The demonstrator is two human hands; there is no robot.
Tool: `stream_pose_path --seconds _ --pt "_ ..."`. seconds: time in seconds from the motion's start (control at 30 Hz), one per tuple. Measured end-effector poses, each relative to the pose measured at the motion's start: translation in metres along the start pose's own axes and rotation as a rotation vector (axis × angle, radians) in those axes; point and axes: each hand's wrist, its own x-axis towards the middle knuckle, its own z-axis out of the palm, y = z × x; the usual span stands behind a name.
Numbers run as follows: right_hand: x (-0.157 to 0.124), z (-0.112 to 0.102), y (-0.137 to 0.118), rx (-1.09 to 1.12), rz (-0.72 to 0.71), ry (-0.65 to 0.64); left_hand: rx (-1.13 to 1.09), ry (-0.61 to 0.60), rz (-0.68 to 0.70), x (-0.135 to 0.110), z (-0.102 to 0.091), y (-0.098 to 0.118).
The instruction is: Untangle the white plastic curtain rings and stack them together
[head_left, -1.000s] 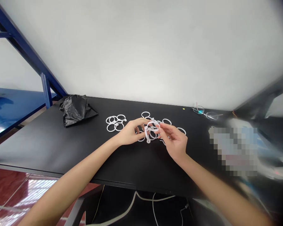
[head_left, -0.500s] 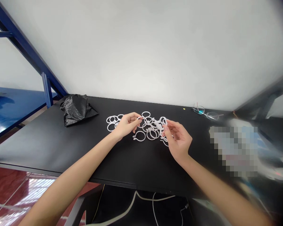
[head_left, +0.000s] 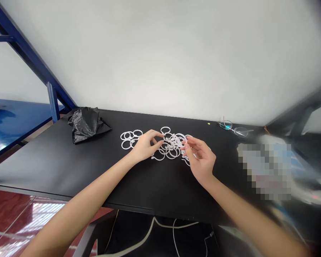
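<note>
Thin white plastic rings (head_left: 171, 153), some with small knobbed ends, lie in a tangled pile on the black table. At the pile's left side, my left hand (head_left: 146, 145) has its thumb and index finger apart; nothing plainly shows between them. My right hand (head_left: 202, 157) is closed at the pile's right side, thumb and fingers pinching a white ring (head_left: 180, 137) raised over the others. How many rings it pinches is unclear. Left of my left hand sits a smaller group of white rings (head_left: 126, 144), partly covered by that hand.
A crumpled black plastic bag (head_left: 87, 125) rests at the back left of the black table (head_left: 96, 164). Eyeglasses (head_left: 239, 131) lie at the back right. Beyond my right hand is a blurred-out package (head_left: 267, 171). A white wall (head_left: 160, 64) stands behind, and cables (head_left: 149, 232) hang below.
My left hand's thumb and index finger have parted and no longer pinch a ring. The ring in my right hand has tipped toward the left; that hand has shifted slightly.
</note>
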Motion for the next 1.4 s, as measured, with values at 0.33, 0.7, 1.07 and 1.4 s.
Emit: stream_pose_path --seconds 0.33,0.7,1.07,1.4 --pt "0.004 0.000 -0.006 0.070 0.124 -0.168 0.023 0.011 0.401 -0.016 0.005 0.014" --pt "0.001 0.001 -0.005 0.066 0.117 -0.160 -0.696 -0.229 -0.222 -0.004 0.002 0.016" --pt "0.003 0.002 -0.003 -0.177 -0.016 -0.148 -0.968 -0.244 -0.393 -0.004 0.000 0.015" --pt "0.002 0.001 -0.001 -0.185 -0.164 -0.153 -0.959 -0.270 -0.395 -0.004 0.002 0.014"
